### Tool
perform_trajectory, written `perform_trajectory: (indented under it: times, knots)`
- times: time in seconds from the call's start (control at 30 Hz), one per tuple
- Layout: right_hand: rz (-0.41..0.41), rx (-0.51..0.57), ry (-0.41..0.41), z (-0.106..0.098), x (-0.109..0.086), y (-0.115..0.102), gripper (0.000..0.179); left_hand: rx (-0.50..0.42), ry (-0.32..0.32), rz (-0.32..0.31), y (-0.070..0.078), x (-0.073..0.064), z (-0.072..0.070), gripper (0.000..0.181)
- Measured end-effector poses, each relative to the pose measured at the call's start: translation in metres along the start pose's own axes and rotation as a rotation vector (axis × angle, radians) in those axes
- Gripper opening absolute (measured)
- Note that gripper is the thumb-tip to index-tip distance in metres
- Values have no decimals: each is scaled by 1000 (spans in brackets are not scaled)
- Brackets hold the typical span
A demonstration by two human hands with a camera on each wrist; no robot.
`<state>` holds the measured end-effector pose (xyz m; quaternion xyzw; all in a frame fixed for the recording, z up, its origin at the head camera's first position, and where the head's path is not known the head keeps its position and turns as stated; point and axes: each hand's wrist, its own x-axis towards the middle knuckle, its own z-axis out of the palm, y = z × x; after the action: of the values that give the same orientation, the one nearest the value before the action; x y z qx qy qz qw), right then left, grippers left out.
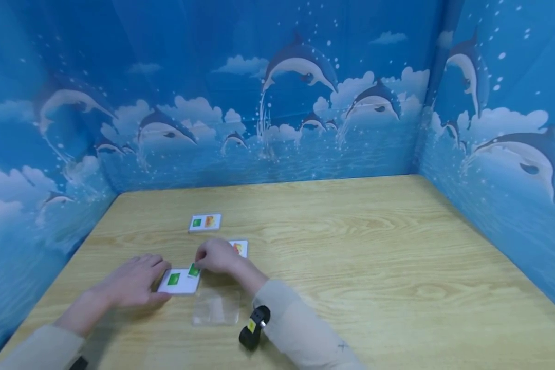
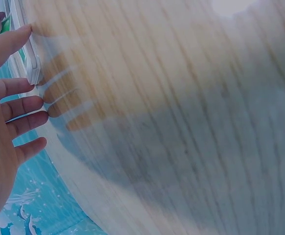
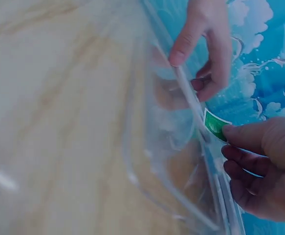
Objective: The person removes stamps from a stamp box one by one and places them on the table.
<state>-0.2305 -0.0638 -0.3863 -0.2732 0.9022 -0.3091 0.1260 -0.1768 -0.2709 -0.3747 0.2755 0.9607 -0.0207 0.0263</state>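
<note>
A flat white block (image 1: 183, 288) lies on the table, a green sticker (image 1: 173, 279) on its left part. My left hand (image 1: 136, 282) steadies this block, thumb at its near edge and fingertips along the far left side. Between thumb and index finger, my right hand (image 1: 219, 255) pinches a second green sticker (image 3: 215, 124) over the block's right end. In the right wrist view this sticker curls up slightly, its white border showing. Just in front of the block sits a clear plastic case (image 1: 216, 309).
Farther back lies another white block (image 1: 204, 223) bearing a green and an orange picture. A similar block (image 1: 242, 248) is partly covered by my right hand. Blue dolphin-print curtains (image 1: 277, 154) stand along the wooden table's (image 1: 374, 267) back and sides.
</note>
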Motion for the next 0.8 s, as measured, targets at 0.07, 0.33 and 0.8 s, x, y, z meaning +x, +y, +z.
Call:
perform_trajectory:
  times: [0.07, 0.33, 0.8]
  knots:
    - [10, 88, 20, -3, 2, 3, 6, -3, -3, 5, 0, 1, -1, 63]
    - [65, 284, 113, -8, 9, 10, 6, 22, 36, 29, -1, 0, 0, 61]
    - [185, 269, 143, -7, 16, 7, 5, 23, 62, 44, 0, -1, 0, 60]
